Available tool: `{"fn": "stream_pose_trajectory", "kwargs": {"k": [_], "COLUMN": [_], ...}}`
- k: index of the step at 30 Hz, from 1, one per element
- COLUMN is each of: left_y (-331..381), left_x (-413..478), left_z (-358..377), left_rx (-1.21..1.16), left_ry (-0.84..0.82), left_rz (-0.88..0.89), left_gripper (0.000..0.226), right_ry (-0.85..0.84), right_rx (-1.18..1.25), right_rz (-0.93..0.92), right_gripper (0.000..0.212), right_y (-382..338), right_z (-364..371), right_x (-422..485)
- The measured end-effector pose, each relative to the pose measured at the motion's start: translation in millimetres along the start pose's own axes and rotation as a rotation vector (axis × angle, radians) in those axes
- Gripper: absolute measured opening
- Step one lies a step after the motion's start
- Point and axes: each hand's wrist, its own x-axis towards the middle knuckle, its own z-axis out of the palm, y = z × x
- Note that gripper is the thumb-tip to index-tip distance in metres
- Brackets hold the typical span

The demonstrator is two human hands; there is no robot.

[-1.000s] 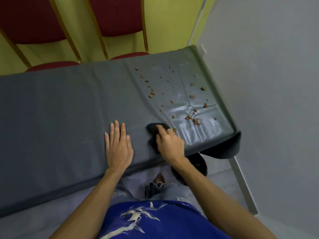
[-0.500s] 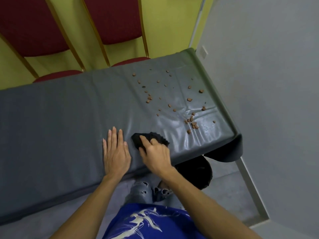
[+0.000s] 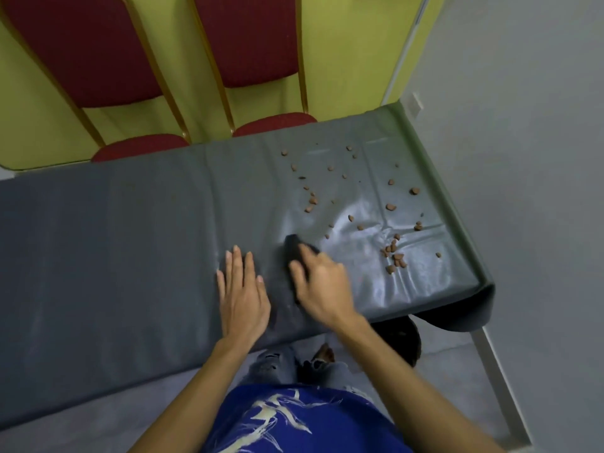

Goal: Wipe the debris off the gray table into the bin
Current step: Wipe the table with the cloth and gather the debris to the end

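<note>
The gray table (image 3: 114, 243) carries several small brown bits of debris (image 3: 394, 253) scattered over its right end, densest near the front right corner. My right hand (image 3: 322, 284) presses a black cloth (image 3: 293, 248) onto the table just left of the debris; the hand is blurred. My left hand (image 3: 242, 289) lies flat, fingers spread, beside it on the left. A black bin (image 3: 403, 336) stands on the floor below the table's front right edge, mostly hidden by the table and my right forearm.
Two dark red chairs (image 3: 258, 44) stand behind the table against a yellow wall. A gray wall (image 3: 523, 158) runs close along the table's right end. The table cover hangs loose at the front right corner (image 3: 470, 312).
My right hand slid the cloth left toward my left hand, then pushed it forward and slightly right toward the debris. My left hand stayed flat on the table.
</note>
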Motion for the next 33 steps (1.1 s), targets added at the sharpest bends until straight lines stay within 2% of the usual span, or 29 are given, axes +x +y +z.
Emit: {"fn": "stream_pose_trajectory", "kwargs": {"k": [3, 9, 11, 14, 17, 19, 24, 27, 29, 33], "left_y": [14.0, -4.0, -21.9, -29.2, -25.1, -25.0, -29.9, -30.9, -31.8, -29.1], "left_x": [34.7, 79.6, 76.9, 75.3, 74.7, 75.5, 75.6, 75.2, 75.7, 77.6], "left_z": [-14.3, -5.7, 2.0, 5.0, 4.5, 3.8, 4.1, 3.5, 3.3, 1.2], "left_rx": [-0.097, -0.067, -0.001, 0.004, 0.001, 0.003, 0.033, 0.047, 0.046, -0.015], "left_ry": [0.031, -0.001, -0.02, -0.033, -0.022, -0.019, -0.01, -0.01, -0.018, -0.041], "left_rz": [-0.013, -0.002, 0.022, 0.04, 0.023, 0.016, 0.053, 0.038, 0.041, 0.03], "left_gripper": [0.061, 0.063, 0.064, 0.063, 0.062, 0.062, 0.061, 0.06, 0.06, 0.061], "right_ry": [-0.085, 0.005, 0.025, 0.042, 0.01, 0.019, -0.057, -0.054, -0.008, 0.038], "right_rx": [-0.221, -0.358, -0.376, -0.391, -0.326, -0.275, -0.302, -0.317, -0.298, -0.233], "right_rz": [-0.139, -0.214, -0.122, 0.156, 0.317, 0.258, -0.046, -0.085, -0.019, 0.31], "right_gripper": [0.053, 0.044, 0.043, 0.042, 0.038, 0.037, 0.042, 0.034, 0.036, 0.037], "right_y": [-28.8, -8.2, 8.6, 37.2, 30.5, 2.7, -63.6, -60.7, -40.1, 12.8], "right_z": [30.3, 30.9, 20.0, -9.0, -27.4, -20.4, 33.1, 39.1, 30.1, -6.2], "right_x": [-3.3, 20.4, 28.8, 39.4, 42.0, 44.7, 56.2, 76.8, 94.0, 113.1]}}
